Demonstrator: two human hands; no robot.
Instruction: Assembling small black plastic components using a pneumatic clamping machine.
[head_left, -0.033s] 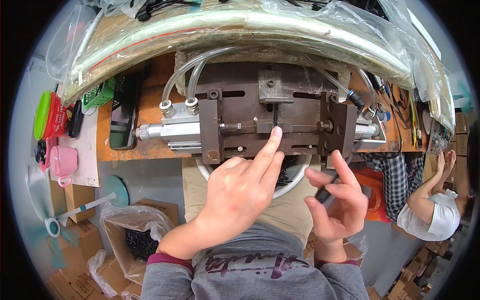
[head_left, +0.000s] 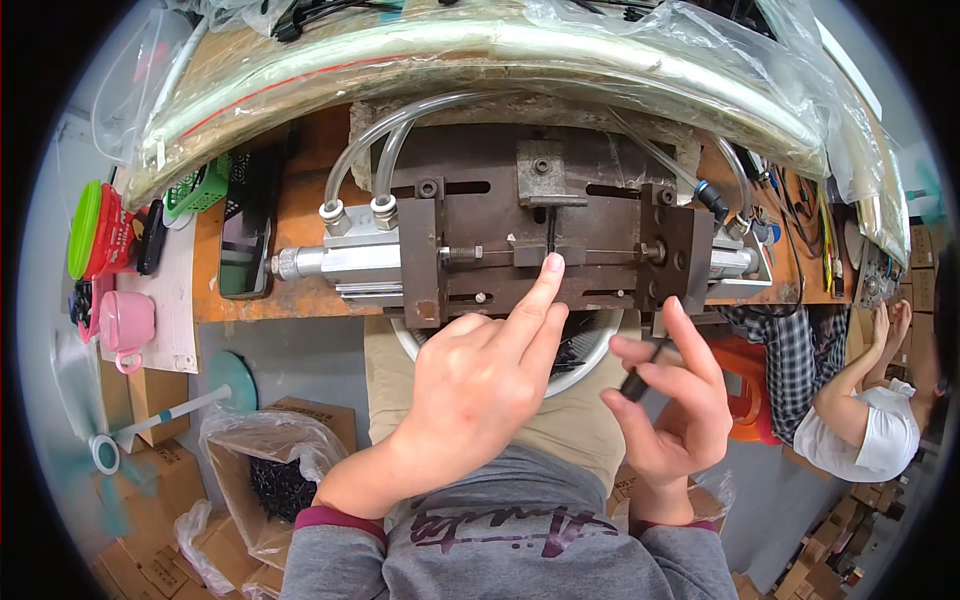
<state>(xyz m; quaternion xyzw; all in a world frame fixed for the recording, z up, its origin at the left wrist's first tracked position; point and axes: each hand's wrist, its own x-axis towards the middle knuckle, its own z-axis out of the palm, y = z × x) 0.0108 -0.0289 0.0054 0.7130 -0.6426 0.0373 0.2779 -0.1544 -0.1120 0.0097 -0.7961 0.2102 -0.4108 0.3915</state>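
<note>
My left hand (head_left: pixel 485 375) reaches over the front of a dark metal fixture (head_left: pixel 480 220), index finger stretched out. Its fingertip touches the lower end of a thin black piece (head_left: pixel 551 230) standing in the small central block (head_left: pixel 570 256). The other fingers are partly bent, with nothing seen in them. To the right, in front of the fixture, my right hand (head_left: pixel 680 405) pinches a small black cylindrical part (head_left: pixel 633 384) between thumb and fingers. A thin dark stem seems to rise from that part, partly hidden by the fingers.
Air cylinders (head_left: pixel 362 262) with clear hoses (head_left: pixel 345 165) flank the fixture. On my lap sits a white basin (head_left: pixel 590 372) with black pieces. A phone (head_left: pixel 246 245) and pink cup (head_left: pixel 128 320) lie left; plastic-wrapped material (head_left: pixel 480 45) spans the back. Another person (head_left: pixel 870 420) sits at right.
The black part in my right hand has shifted slightly left and tipped more upright as the fingers moved. My left hand has stayed in place.
</note>
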